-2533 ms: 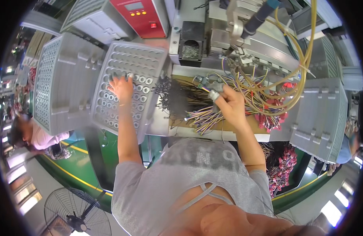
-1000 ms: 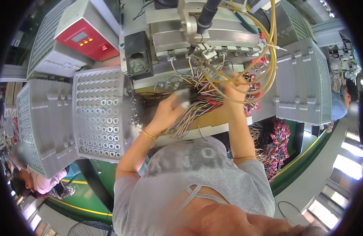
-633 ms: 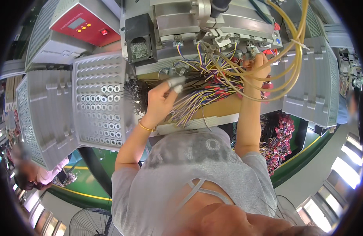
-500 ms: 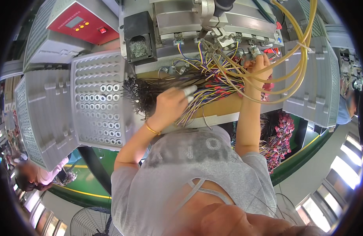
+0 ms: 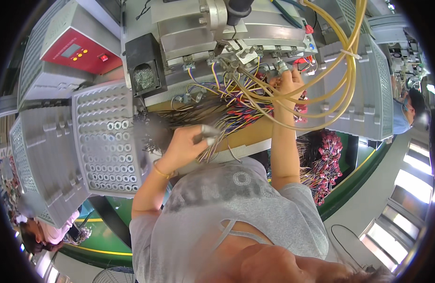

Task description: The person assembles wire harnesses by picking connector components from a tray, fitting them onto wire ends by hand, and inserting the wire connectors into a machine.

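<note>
Grey-sleeved arms up: left hand pinches multicoloured wires on the workbench, fingers closed on them; farther up, right hand grips a wire end at the grey machine.

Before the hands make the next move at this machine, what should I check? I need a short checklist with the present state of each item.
1. Left hand grips the bundle of coloured wires: ok, fingers closed around it.
2. Right hand is at the row of machine fittings: ok.
3. What the right hand pinches: cannot tell, too small.
4. Yellow hoses stay off the right forearm: not ok, they cross over it.
5. Grey perforated tray with rings is within reach of the left hand: ok, judged roughly.
6. Wires untangled on the bench: not ok, they overlap.
</note>
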Demonstrator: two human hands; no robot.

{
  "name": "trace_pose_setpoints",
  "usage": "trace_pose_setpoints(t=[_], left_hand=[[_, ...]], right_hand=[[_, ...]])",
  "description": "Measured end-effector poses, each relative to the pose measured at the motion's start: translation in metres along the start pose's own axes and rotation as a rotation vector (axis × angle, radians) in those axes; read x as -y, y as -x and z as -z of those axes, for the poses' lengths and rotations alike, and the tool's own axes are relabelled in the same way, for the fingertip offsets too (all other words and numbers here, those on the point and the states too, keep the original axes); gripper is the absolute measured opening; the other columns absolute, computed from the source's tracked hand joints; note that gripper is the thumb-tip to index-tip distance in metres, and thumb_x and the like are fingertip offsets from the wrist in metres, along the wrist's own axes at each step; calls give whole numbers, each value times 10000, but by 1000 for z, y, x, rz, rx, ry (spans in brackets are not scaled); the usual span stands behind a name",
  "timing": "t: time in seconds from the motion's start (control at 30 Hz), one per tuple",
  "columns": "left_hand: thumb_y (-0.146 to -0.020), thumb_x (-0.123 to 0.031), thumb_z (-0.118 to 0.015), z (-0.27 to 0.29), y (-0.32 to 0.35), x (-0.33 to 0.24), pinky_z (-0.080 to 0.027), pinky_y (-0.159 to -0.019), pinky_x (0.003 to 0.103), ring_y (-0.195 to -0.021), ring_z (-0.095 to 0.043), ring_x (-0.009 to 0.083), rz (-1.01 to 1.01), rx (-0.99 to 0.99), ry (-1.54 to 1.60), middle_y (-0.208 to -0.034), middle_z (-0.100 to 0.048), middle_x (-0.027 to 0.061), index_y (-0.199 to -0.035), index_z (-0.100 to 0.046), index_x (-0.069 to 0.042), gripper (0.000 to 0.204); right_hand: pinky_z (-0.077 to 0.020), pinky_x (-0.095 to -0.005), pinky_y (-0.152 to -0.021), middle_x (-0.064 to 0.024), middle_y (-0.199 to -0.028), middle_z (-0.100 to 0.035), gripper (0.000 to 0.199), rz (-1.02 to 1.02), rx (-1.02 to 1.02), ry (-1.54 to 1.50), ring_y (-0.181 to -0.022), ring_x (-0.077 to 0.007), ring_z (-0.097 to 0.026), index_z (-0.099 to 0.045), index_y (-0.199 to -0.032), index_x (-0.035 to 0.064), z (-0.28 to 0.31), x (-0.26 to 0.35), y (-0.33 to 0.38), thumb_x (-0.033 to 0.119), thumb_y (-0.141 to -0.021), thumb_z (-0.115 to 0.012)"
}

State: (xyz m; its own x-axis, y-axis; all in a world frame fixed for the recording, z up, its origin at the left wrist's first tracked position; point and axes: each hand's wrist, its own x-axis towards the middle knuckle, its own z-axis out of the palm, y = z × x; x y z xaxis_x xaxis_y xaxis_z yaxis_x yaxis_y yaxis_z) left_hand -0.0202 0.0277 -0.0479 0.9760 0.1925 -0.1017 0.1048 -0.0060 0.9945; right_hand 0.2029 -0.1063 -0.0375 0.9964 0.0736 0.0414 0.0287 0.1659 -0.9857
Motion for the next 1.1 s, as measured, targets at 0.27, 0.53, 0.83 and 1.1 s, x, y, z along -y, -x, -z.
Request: trace_pose_setpoints(t=[0.27,0.53,0.83,1.1], left_hand=[[-727,-39,-616,32,21,-31,-388,-530,201,-585,-497,66,34,-263,-409,-725,-603,35,-913,-642,-40,188],[-748,-13,-606,42,36,-20,-408,-562,179,-613,-505,52,11,-506,-329,-808,-631,45,-948,-630,-9,202],[-720,19,-611,46,36,-31,-443,-589,233,-654,-565,138,-245,-477,-526,-787,-627,81,-946,-629,-2,228],[-585,-9,-600,29,31,-25,-375,-462,339,-515,-447,255,-683,-474,-768,-599,-475,87,-686,-577,-23,105]], right_hand=[[-406,-231,-360,-80,-582,-525,92,-16,-10,32,-392,-142,-502,-515,-719,-31,-1,4,0,49,-746,-479],[-450,-243,-394,-122,-656,-564,154,12,40,-19,-421,-179,-537,-506,-805,-55,6,-17,-11,94,-773,-479],[-422,-256,-385,-85,-575,-538,219,145,203,593,-438,-171,-546,-540,-715,-24,21,-10,-25,167,-816,-504],[-462,-267,-662,-122,-819,-624,230,386,956,428,-717,-196,-598,-600,-919,-13,-30,30,109,66,-705,-628]])
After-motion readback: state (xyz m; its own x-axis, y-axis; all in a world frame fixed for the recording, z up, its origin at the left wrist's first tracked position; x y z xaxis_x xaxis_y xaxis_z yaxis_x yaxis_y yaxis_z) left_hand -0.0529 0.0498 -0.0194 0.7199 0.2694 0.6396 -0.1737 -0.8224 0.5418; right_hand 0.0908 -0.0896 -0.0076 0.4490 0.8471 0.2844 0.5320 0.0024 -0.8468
